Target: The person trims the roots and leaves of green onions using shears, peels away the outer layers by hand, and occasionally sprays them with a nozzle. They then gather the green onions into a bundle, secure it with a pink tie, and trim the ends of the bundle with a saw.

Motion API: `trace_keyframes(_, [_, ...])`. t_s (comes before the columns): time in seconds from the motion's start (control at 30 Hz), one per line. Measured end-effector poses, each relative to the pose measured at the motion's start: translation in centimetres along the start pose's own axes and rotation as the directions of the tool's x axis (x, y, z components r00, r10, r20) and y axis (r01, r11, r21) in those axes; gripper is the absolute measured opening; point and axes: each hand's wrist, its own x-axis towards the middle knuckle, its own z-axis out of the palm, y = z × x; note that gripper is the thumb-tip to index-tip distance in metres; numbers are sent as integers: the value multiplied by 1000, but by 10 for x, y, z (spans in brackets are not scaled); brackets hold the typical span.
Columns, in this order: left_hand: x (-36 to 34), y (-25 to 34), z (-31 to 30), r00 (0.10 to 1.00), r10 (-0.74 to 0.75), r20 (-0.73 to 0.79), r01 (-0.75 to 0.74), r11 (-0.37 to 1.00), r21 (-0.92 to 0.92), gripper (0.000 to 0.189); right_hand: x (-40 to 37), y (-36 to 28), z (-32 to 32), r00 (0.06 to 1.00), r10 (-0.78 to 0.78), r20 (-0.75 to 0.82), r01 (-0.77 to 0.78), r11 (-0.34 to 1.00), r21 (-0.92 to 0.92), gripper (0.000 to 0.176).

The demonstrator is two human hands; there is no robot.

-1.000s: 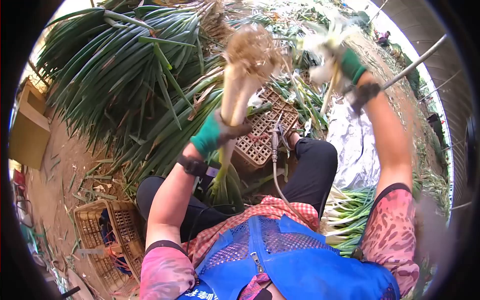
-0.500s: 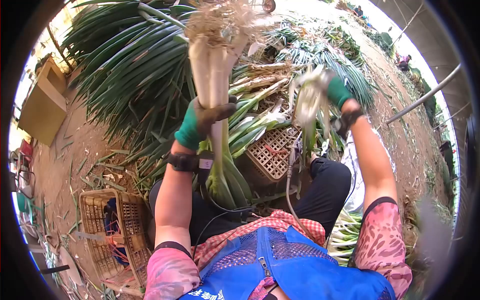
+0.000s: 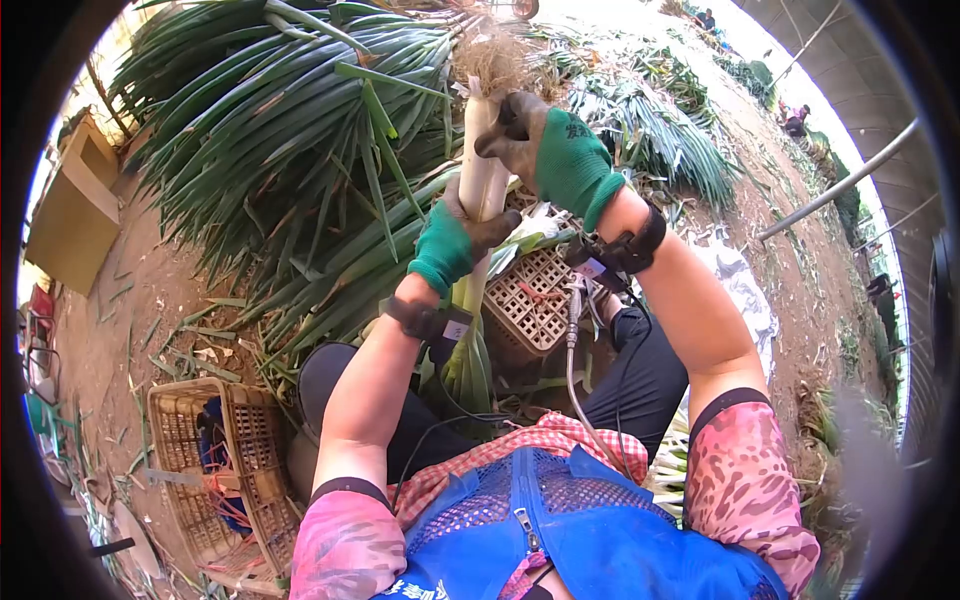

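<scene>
My left hand (image 3: 465, 235), in a green glove with a dark, soiled palm, is wrapped round the white shafts of large green onions (image 3: 483, 185). Their bushy roots point up and away from me, and the green leaves hang down between my knees. Up near the root end, my right hand (image 3: 530, 150), gloved alike, has its thumb and fingers closed against the same shafts. How many stalks are held cannot be made out. Below my right wrist hangs a hose with a metal fitting (image 3: 574, 310).
A large heap of green onions (image 3: 290, 130) lies ahead on the left, another pile (image 3: 650, 140) on the right. A latticed plastic crate (image 3: 540, 300) stands before my knees. At lower left a tan basket (image 3: 240, 450) holds dark cloth. Pale onions (image 3: 672, 465) lie by my right thigh.
My right hand has come left from over the crate, where it was blurred beside pale stalks, to the onions in my left hand. My left hand has shifted right, and the onions with it.
</scene>
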Motion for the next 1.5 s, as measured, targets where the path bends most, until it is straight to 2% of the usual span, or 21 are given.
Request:
trace_keyframes(0.13, [-8, 3, 1, 994, -91, 59, 88, 995, 56, 74, 3, 10, -13, 997, -1, 77, -3, 999, 49, 22])
trace_keyframes(0.4, [-19, 15, 10, 991, -66, 115, 59, 996, 63, 61, -8, 29, 2, 944, -231, -234, 103, 883, -458, 23])
trace_keyframes(0.5, [-14, 4, 12, 988, -130, 78, 118, 983, 141, 57, 4, 31, -14, 930, -218, -297, 45, 867, -496, 20])
trace_keyframes(0.6, [-24, 17, 5, 966, -172, 193, 167, 985, 43, 60, 42, 88, -83, 778, -93, -621, -293, 821, -490, 30])
trace_keyframes(0.67, [-34, 28, 4, 978, -102, 183, 113, 992, -48, 52, 47, 119, -156, 805, 166, -569, -273, 956, -108, 43])
trace_keyframes(0.73, [-33, 27, 1, 963, -157, 220, 177, 982, -73, 50, 39, 142, -174, 990, -103, -96, -20, 570, -822, 44])
trace_keyframes(0.77, [-31, 36, -3, 961, -178, 212, 183, 983, -3, 45, 27, 175, -161, 990, -126, -65, 94, 929, -359, 43])
trace_keyframes(0.8, [-26, 36, -7, 953, -170, 250, 174, 985, 9, 40, 14, 207, -147, 988, -148, -35, 153, 960, 235, 46])
trace_keyframes(0.83, [-22, 37, -7, 956, -124, 267, 131, 991, -10, 39, -8, 197, -120, 995, -85, 51, 40, 813, 580, 44])
trace_keyframes(0.9, [-24, 49, -6, 953, -88, 289, 117, 989, -85, 36, -57, 140, -36, 959, -67, 275, -182, 598, 781, 44])
trace_keyframes(1.0, [-31, 73, -11, 963, -36, 269, 55, 996, -66, 32, -104, 65, 52, 883, -234, 406, -276, 440, 854, 50])
trace_keyframes(1.03, [-39, 88, -10, 980, -13, 200, 51, 981, -187, 31, -105, 42, 50, 891, -309, 333, -9, 721, 693, 55])
trace_keyframes(1.13, [-30, 101, -35, 955, 204, 215, -123, 933, -338, 27, -108, 37, 43, 883, -115, 454, -246, 711, 659, 34])
trace_keyframes(1.2, [-21, 127, -52, 942, 324, 90, -306, 938, -165, 22, -88, 47, 2, 950, 131, 285, -283, 747, 601, 34])
trace_keyframes(1.23, [-23, 151, -56, 916, 400, 38, -401, 901, 166, 19, -74, 57, -18, 953, 250, 169, -300, 732, 611, 38])
trace_keyframes(1.27, [-26, 173, -59, 874, 486, 21, -435, 762, 479, 17, -72, 64, -41, 975, 210, 74, -209, 755, 621, 45])
trace_keyframes(1.3, [-12, 181, -67, 837, 539, 98, -521, 729, 443, 32, -70, 71, -64, 986, 167, -22, -118, 776, 619, 53])
trace_keyframes(1.33, [-12, 195, -57, 751, 602, 271, -640, 564, 522, 31, -64, 85, -65, 984, -163, -74, 157, 587, 794, 39])
trace_keyframes(1.4, [-14, 225, -17, 530, 596, 604, -820, 178, 544, 30, -68, 19, -56, 903, -417, -102, 393, 705, 591, 41])
trace_keyframes(1.47, [-30, 243, 55, 909, 362, 206, -406, 880, 246, 60, -90, -32, -49, 910, -410, -63, 360, 704, 612, 36])
trace_keyframes(1.5, [-31, 247, 56, 926, 285, 246, -334, 924, 186, 57, -94, -31, -56, 893, -443, -81, 412, 731, 544, 36])
